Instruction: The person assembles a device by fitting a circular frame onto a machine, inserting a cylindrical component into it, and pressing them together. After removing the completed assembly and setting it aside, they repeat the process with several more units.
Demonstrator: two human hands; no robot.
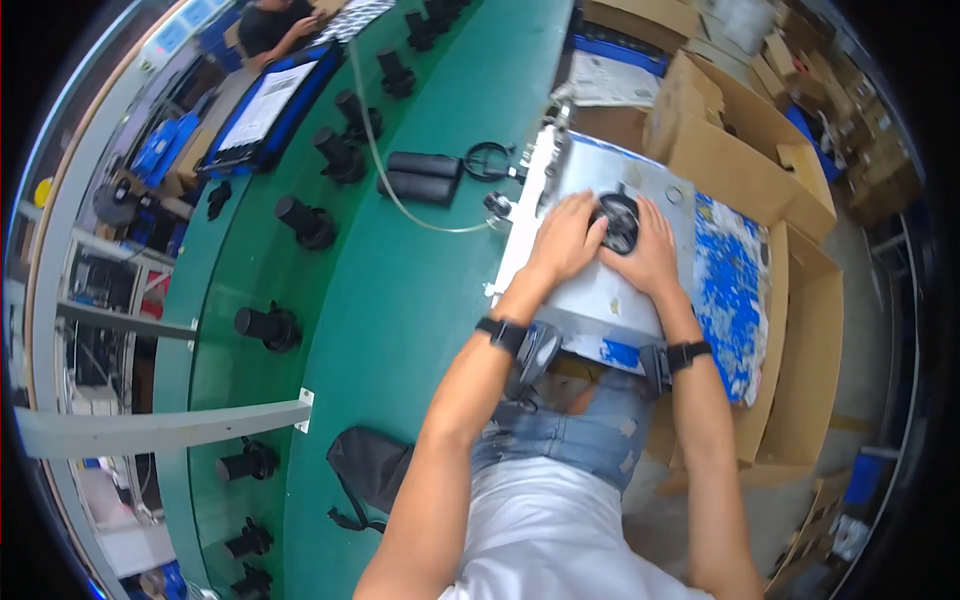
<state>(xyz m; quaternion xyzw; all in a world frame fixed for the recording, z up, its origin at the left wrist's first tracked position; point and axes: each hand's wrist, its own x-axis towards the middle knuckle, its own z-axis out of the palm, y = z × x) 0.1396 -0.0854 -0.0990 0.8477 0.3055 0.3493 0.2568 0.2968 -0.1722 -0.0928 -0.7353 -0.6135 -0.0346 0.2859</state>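
A black round part with a dark, shiny middle lies on a silver metal box in front of me. My left hand grips its left side, the thumb against the rim. From the right, my right hand curves around the same part, with its thumb along the near edge. Both hands rest low over the metal top. A metal clamp-like mechanism runs along the box's left edge, and a clear tube leads to it. The underside of the round part is hidden.
Left of the box, a black ring with a handle and black cylinders lie on the green bench. Several black fittings line a green ledge. Cardboard boxes stand at right. A black pouch lies near. Another person sits far left.
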